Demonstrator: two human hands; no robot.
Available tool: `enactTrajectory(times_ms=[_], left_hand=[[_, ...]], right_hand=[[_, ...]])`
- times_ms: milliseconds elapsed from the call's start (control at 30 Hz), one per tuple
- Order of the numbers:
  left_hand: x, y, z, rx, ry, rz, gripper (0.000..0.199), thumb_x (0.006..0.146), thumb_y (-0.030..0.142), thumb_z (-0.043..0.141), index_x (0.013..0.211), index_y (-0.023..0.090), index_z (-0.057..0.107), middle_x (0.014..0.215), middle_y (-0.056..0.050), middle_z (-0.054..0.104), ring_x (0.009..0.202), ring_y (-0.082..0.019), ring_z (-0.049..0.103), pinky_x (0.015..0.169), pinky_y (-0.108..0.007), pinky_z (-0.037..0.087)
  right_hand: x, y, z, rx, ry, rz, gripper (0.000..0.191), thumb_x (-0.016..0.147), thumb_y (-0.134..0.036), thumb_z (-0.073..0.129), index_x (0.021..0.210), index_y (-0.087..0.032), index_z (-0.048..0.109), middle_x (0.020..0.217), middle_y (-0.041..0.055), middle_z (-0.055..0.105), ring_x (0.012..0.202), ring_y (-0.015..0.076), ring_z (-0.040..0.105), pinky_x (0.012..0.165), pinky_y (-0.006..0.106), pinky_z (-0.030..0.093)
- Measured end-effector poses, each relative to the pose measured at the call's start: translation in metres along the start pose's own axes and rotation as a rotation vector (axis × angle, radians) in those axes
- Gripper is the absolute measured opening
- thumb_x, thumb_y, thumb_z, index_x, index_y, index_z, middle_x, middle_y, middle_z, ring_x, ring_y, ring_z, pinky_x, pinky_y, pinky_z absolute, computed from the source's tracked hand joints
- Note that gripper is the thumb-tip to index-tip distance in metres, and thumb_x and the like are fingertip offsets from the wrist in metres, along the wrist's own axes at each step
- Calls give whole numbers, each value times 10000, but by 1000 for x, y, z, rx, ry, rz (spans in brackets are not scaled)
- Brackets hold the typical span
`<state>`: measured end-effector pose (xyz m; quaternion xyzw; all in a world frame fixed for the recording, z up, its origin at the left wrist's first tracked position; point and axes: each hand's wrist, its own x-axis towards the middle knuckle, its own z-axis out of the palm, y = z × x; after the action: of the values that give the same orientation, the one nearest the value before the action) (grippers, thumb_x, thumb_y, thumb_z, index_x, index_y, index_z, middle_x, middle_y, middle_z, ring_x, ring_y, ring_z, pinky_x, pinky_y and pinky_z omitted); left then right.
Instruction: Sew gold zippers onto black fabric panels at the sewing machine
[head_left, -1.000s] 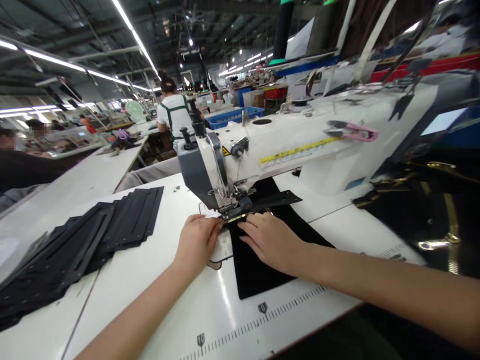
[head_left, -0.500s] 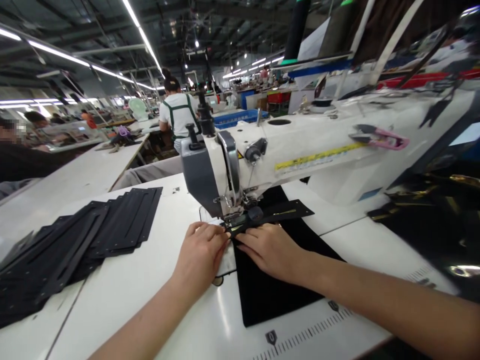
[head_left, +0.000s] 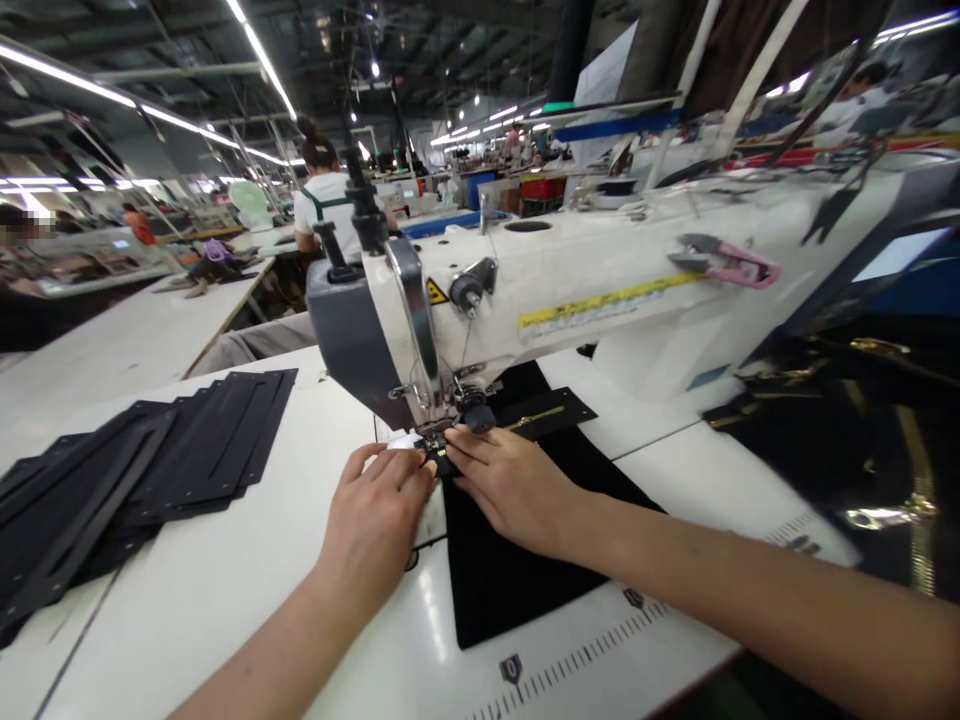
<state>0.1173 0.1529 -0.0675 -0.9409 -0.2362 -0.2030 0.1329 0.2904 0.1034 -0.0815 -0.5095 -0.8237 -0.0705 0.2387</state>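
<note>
A black fabric strip with a gold zipper (head_left: pixel 551 412) lies across the sewing machine bed, partly under the presser foot (head_left: pixel 435 437). My left hand (head_left: pixel 379 515) is closed at the strip's near end, left of the foot, with bent fingers and thumb pinching its edge. From the right, my right hand (head_left: pixel 517 490) holds the strip down, fingers pressed together and their tips close beside the foot. Part of the strip is hidden beneath those fingers. Under the strip and my right hand lies a larger black panel (head_left: pixel 517 595), flat on the white table.
The white sewing machine (head_left: pixel 615 300) stands ahead, pink-handled thread snips (head_left: pixel 727 262) on its arm. Overlapping black slotted pieces (head_left: pixel 202 450) lie left. Black material with gold zippers (head_left: pixel 885 440) is heaped right. A printed ruler (head_left: pixel 577 660) marks the front edge. A co-worker (head_left: pixel 326 195) is beyond.
My right fingers have moved forward, closer to the presser foot. My left hand stays near the strip's end. The whole scene has shifted left as the camera turned slightly.
</note>
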Motion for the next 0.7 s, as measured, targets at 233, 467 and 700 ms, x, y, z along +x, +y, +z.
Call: enactTrajectory(times_ms=[233, 467, 700], left_hand=[[2, 2, -1, 51, -27, 3, 214, 831, 127, 418, 897, 179, 615, 894, -62, 641, 840, -222, 586, 842, -410, 387], [6, 4, -2, 55, -45, 2, 186, 802, 81, 442, 847, 164, 603, 857, -81, 628, 831, -231, 580, 808, -411, 413], [9, -1, 2, 45, -12, -17, 107, 823, 119, 495, 805, 153, 594, 855, -65, 630, 818, -226, 564, 793, -391, 407]], right_hand=[[1, 0, -5, -21, -45, 10, 273, 856, -172, 464, 1063, -38, 581, 1146, 147, 560, 1046, 250, 491, 949, 369, 371], [3, 0, -5, -2, -52, 15, 268, 852, -158, 461, 1061, -39, 578, 1113, 146, 570, 1016, 240, 504, 929, 353, 381], [9, 3, -5, -7, -59, 12, 255, 856, -156, 440, 1045, -55, 578, 1052, 130, 588, 960, 237, 524, 884, 352, 404]])
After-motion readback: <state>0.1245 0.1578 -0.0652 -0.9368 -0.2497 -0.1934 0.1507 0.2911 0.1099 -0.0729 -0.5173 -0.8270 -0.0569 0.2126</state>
